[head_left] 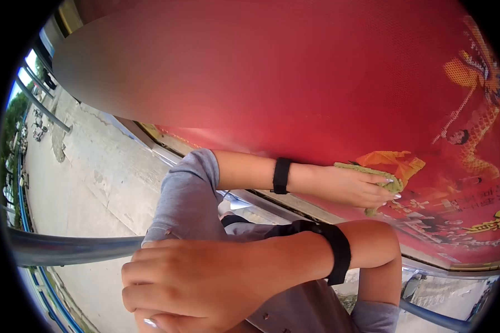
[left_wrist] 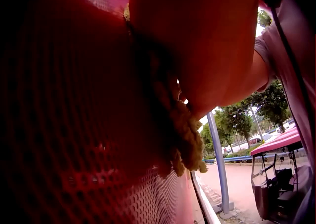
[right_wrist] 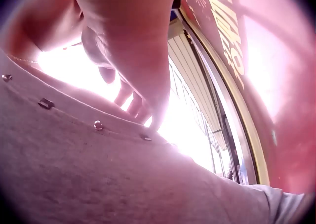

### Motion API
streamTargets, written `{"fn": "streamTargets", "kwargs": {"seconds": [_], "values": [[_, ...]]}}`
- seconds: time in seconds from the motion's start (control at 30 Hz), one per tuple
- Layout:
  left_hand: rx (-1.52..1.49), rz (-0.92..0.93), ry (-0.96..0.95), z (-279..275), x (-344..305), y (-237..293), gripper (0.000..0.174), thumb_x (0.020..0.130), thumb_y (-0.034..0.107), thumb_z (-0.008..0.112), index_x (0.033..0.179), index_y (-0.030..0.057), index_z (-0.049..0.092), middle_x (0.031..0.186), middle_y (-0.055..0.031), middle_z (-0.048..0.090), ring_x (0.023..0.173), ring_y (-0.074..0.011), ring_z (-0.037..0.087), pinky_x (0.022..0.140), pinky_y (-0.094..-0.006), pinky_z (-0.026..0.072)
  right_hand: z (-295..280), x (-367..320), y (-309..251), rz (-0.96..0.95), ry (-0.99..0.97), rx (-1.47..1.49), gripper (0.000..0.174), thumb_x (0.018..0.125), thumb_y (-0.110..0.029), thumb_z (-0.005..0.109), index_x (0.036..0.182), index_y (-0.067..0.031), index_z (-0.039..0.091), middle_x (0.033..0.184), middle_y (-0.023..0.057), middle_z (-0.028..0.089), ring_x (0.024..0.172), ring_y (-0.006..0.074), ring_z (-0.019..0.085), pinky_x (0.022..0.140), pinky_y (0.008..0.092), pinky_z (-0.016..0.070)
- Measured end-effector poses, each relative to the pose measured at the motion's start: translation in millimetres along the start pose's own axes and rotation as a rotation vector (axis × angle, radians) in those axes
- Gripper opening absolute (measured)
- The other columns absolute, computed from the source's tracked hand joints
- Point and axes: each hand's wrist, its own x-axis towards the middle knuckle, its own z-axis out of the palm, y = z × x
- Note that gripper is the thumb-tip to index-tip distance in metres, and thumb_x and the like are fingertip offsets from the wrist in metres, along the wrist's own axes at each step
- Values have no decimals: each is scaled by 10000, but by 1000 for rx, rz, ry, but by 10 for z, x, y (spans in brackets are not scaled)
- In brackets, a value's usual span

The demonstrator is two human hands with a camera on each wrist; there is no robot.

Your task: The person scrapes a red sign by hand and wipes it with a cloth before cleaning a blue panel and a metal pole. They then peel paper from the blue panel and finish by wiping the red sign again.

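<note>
Against a large red panel (head_left: pixel 328 83), my left hand (head_left: pixel 350 186) holds a yellow-green cloth (head_left: pixel 391 186) pressed to the surface, beside an orange printed shape (head_left: pixel 411 166). Bunched edges of the cloth (left_wrist: pixel 187 135) show below the palm in the left wrist view, close along the perforated panel (left_wrist: pixel 153 197). My right hand (head_left: pixel 191 283) is raised near the chest and left shoulder, its fingers loosely bent and no object visible in it. In the right wrist view its fingers (right_wrist: pixel 133 103) hang by the studded neckline of the grey shirt (right_wrist: pixel 94 160).
A metal frame (head_left: pixel 161 155) borders the panel's lower edge. A thick grey rail (head_left: pixel 78 250) crosses at left over concrete ground (head_left: pixel 94 172). The left wrist view shows a pole (left_wrist: pixel 217 160) and a three-wheeler with a striped canopy (left_wrist: pixel 279 142).
</note>
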Motion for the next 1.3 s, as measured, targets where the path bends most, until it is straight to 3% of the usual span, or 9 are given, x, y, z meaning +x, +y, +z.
{"fn": "streamTargets", "kwargs": {"seconds": [0.17,0.27,0.33,0.6,0.77,0.97,1.07,1.17,1.3], "values": [[58,36,-170,-13,41,20,448,905,259,383,1343,159,385,1470,-15,284,1343,-117,262,1107,-381,161,-29,402,179,438,-583,-217,340,860,-278,426,825,-40,665,857,137,634,946,273,579,843,388,426],[33,6,-198,-56,80,37,435,905,262,384,1327,155,395,1454,-25,306,1335,-130,271,1105,-375,169,-142,524,196,648,-707,-155,470,860,-339,424,1131,-2,606,1163,185,586,1025,329,543,900,417,395],[-16,-37,-195,-59,103,76,435,899,259,393,1324,169,406,1447,-7,325,1324,-108,291,1097,-377,174,-91,613,271,495,-838,-188,449,854,-334,439,1084,8,616,1111,185,597,989,326,553,884,417,402],[-57,-99,-176,-44,114,114,420,873,239,420,1289,199,459,1404,43,397,1282,-58,356,1084,-384,164,231,580,331,80,-399,-314,472,829,-441,476,874,-12,667,892,215,637,844,347,611,770,426,473],[-116,-157,-187,-57,147,159,414,820,248,510,1234,241,523,1355,61,453,1201,-52,439,1054,-389,228,60,182,-104,202,-42,-714,509,822,-486,461,776,-37,694,767,190,658,766,339,647,688,434,511],[-137,-174,-219,-25,105,212,471,798,226,516,1268,245,499,1373,67,432,1179,-43,453,1057,-383,223,-31,109,-5,430,-99,-590,545,826,-518,448,905,-31,680,877,251,641,872,350,629,748,408,498],[-191,-205,-242,-49,77,226,497,803,219,502,1299,240,470,1391,73,410,1176,-33,447,1076,-381,190,32,280,250,324,-213,-376,458,863,-436,454,927,-30,655,887,256,628,857,355,613,740,412,481],[-196,-227,-223,-39,46,270,480,763,230,555,1241,271,530,1347,75,464,1177,-56,461,1060,-401,217,277,391,597,-105,-137,-126,307,897,-286,441,896,-45,631,853,219,624,788,353,595,698,424,460],[-163,-246,-214,-50,-43,280,490,795,257,540,1283,273,489,1373,93,433,1157,-31,461,1047,-379,220,131,113,102,-178,-43,-221,190,890,-189,429,889,-99,597,821,155,617,750,339,577,655,430,441]]}}
